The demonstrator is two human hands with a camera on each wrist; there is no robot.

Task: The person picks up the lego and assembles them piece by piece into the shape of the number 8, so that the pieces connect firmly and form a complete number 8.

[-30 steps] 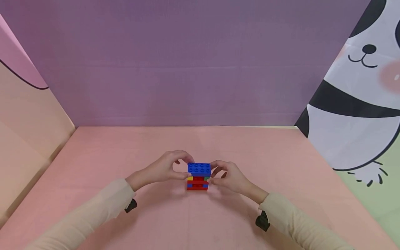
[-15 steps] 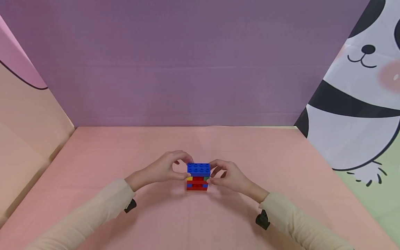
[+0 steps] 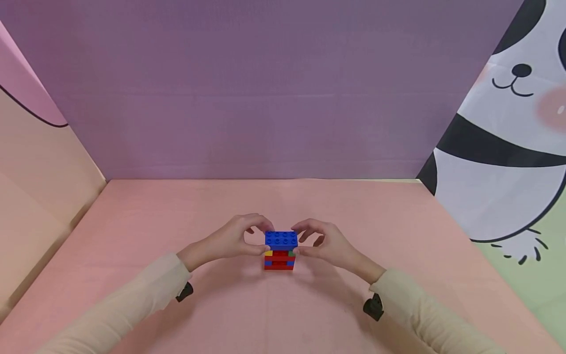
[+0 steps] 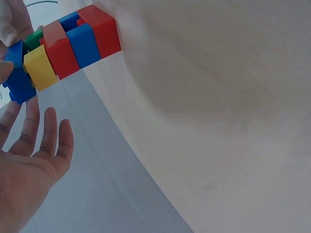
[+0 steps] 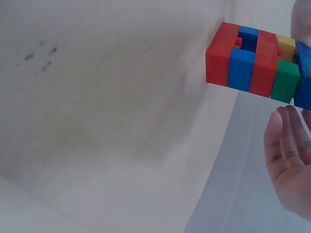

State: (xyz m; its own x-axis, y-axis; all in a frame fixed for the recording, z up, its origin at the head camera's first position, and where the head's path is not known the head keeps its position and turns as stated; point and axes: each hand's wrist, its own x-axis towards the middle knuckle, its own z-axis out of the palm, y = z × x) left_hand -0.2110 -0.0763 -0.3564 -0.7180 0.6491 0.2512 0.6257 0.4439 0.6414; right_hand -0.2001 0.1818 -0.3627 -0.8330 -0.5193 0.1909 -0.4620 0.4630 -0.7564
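Observation:
A small stack of toy building bricks stands on the pink table in the head view. A wide blue brick with studs tops it. Below sit a yellow brick and a green brick, then a red brick, blue bricks and a red brick at the base. My left hand pinches the top blue brick at its left end, thumb in front, fingers behind. My right hand pinches its right end likewise. A slight gap shows under the top brick in the right wrist view.
The pink table spreads around the stack. At its back rises a purple wall; a panda-printed panel flanks the right, a beige panel the left. Dark straps hang at both wrists.
My right hand has shifted up slightly, its thumb moving from beside the green brick to the front right corner of the top blue brick. My left hand and the stack stay almost still.

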